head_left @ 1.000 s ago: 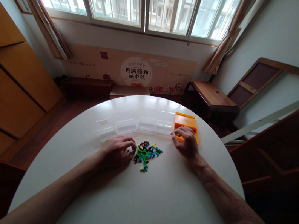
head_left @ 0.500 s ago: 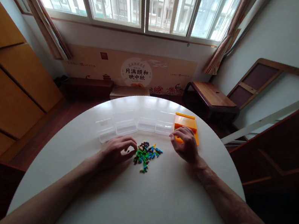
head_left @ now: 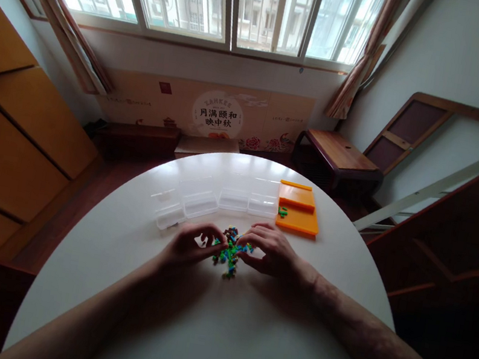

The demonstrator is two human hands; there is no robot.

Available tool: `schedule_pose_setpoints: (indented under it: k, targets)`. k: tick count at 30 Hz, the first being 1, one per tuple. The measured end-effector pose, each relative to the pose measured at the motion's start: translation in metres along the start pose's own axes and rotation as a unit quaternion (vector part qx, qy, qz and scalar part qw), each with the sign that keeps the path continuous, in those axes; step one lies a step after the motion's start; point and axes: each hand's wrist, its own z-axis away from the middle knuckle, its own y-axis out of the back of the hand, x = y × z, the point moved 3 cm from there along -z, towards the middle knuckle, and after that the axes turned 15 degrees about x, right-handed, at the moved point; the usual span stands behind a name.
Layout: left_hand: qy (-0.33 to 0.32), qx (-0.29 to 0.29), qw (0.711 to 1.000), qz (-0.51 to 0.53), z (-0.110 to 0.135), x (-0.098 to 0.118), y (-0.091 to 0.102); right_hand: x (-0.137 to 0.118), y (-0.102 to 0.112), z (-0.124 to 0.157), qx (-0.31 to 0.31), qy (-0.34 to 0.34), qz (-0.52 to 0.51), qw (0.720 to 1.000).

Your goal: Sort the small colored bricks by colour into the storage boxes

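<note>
A small pile of tiny coloured bricks (head_left: 230,253), green, blue, brown and yellow, lies in the middle of the round white table (head_left: 213,334). My left hand (head_left: 188,246) rests at the pile's left edge, its fingers curled and its tips pinched against the bricks. My right hand (head_left: 272,251) is at the pile's right edge, fingers bent with the tips among the bricks. What either hand pinches is too small to make out. An orange open box (head_left: 300,217) behind my right hand holds a few green bricks (head_left: 282,212).
Several clear plastic boxes (head_left: 201,202) with open lids stand in a row behind the pile, left of the orange box. Beyond the table are a window, a low wooden bench (head_left: 340,153) and wooden cabinets (head_left: 9,129) at the left.
My right hand has left the orange box and moved left and nearer to the pile's right edge; green bricks now show in the box. My left hand has stayed at the pile.
</note>
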Motion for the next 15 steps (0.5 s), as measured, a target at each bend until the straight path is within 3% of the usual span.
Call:
schedule_pose_setpoints:
  k: [7,11,15]
  targets:
    - [-0.024,-0.007,0.999,-0.024,-0.002,-0.003,-0.005,0.003,-0.003,0.003,0.011,0.055,0.031,0.998]
    - [-0.058,0.008,0.995,-0.08,-0.001,-0.006,-0.001,0.003,0.003,0.001,0.018,0.033,0.025,0.999]
    - [-0.108,-0.022,0.982,-0.154,0.002,-0.007,0.005,0.003,0.005,0.003,-0.003,0.021,0.022,1.0]
